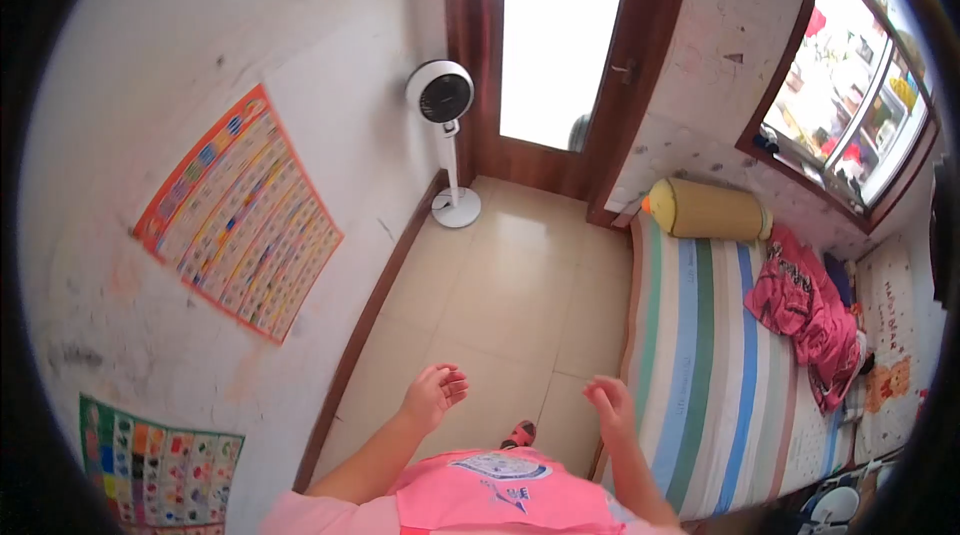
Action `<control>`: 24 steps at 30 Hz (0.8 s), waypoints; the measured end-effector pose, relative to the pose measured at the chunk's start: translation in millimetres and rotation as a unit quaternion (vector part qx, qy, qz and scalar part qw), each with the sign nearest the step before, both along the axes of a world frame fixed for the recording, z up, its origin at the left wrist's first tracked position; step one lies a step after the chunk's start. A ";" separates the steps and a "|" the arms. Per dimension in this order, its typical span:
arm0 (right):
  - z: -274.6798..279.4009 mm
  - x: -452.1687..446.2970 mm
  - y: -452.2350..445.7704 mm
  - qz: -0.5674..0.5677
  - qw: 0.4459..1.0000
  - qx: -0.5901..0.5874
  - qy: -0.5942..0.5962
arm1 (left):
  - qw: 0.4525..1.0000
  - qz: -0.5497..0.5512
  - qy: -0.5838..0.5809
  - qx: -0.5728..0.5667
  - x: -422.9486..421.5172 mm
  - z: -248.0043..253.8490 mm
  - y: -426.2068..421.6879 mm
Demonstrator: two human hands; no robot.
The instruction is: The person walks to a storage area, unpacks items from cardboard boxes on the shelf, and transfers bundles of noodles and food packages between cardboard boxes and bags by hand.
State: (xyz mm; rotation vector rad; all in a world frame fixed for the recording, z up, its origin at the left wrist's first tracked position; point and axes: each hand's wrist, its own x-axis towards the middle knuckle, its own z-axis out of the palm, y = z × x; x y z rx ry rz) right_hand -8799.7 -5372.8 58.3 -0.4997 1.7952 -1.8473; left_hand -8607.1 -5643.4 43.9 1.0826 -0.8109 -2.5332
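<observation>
My left hand (435, 398) is held in front of me over the tiled floor (503, 315), its fingers loosely bent and slightly apart, with nothing in them. My right hand (611, 406) hovers near the edge of the bed (722, 370), fingers also bent and apart, holding nothing. Neither hand touches anything. Between them, below, are my pink top (500, 485) and the tip of one red and black shoe (520, 433).
A white standing fan (450, 155) stands by the wooden door (545, 172). A yellow-ended bolster (715, 211) and crumpled pink cloth (805, 310) lie on the striped bed. Two charts, one orange-bordered (245, 220) and one green-bordered (165, 465), hang left. A window (850, 85) is at right.
</observation>
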 end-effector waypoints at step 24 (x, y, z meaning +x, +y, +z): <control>30.6 -808.7 -452.6 -0.022 0.997 -0.036 0.068 | 0.953 -0.218 0.004 -0.212 -911.3 14.7 -431.0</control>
